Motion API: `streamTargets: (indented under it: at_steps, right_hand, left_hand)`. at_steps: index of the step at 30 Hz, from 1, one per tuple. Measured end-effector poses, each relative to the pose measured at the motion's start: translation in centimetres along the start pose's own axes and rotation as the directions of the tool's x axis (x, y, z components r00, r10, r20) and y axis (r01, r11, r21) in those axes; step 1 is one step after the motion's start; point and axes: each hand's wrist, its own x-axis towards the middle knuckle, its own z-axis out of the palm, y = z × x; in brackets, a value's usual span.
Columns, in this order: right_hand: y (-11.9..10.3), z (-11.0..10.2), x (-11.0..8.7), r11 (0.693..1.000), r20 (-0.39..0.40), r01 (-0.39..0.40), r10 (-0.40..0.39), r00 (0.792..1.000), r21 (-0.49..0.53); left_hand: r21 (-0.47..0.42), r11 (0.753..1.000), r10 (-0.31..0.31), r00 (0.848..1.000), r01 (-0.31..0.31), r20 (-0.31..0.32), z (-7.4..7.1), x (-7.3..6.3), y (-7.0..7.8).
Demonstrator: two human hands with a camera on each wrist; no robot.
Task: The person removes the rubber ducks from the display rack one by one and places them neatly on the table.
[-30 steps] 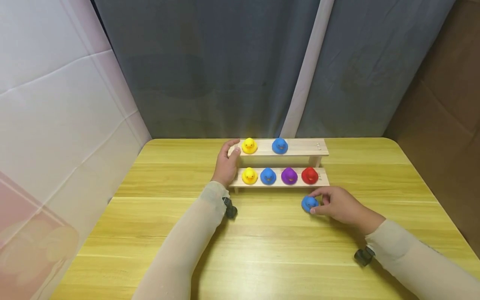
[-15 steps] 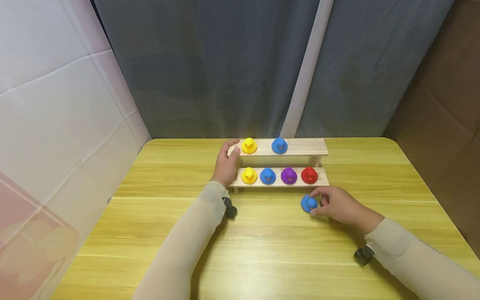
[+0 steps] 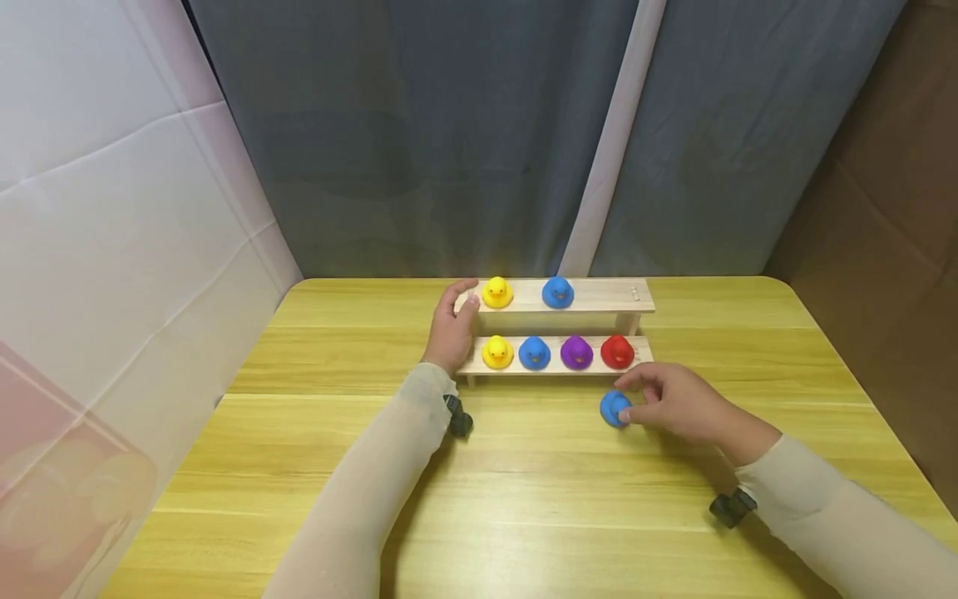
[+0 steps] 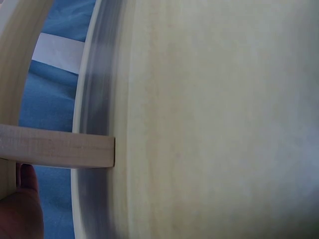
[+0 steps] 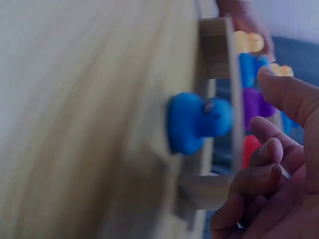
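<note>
Blue toy duck (image 3: 611,408) sits upright on the bench (image 3: 539,507), just in front of the right part of the two-tier wooden shelf (image 3: 606,294), on the near side of the red duck (image 3: 617,353). Your right hand (image 3: 679,403) is right beside it with its grip apart: from the head your thumb seems to overlap the duck's edge, but the right wrist view shows space between the fingers and the toy, so you have no hold on it. Your left hand (image 3: 450,329) has its grip clamped on the left end of the shelf's upper board, thumb toward you and forefinger toward the back. On the lower board stand a yellow duck (image 3: 497,353), a second blue duck (image 3: 534,354), a purple duck (image 3: 576,353) and that red one. The loose toy looks like smooth, hollow rubber, so expect it to be very light, slightly squashy and hard to break; a dry finger should find it grippy enough, though a careless nudge could slide or tip it. Take it across the rounded body, below the head, thumb and forefinger on opposite sides. Squeeze gently, since the head is small and its curve could slip out of a pinch.
</note>
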Motion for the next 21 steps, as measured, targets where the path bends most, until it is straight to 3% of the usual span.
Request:
streamTargets:
  at_steps: [8, 17, 21]
  right_hand:
    - [-3.2, -1.9, 0.2, 0.994, -0.026, 0.103, -0.103, 0.994, -0.027]
    - [-5.9, -4.2, 1.7, 0.994, -0.095, 0.092, -0.097, 0.991, -0.063]
    - [-6.4, -4.7, 2.5, 0.994, -0.104, 0.091, -0.097, 0.990, -0.055]
  left_hand:
    - [0.010, 1.000, 0.007, 1.000, -0.007, -0.011, -0.1, 0.0, -0.1]
    - [-0.016, 1.000, -0.005, 1.000, 0.005, 0.003, -0.1, 0.0, 0.0]
    - [-0.029, 0.999, -0.014, 1.000, 0.015, 0.017, 0.0, -0.2, 0.7]
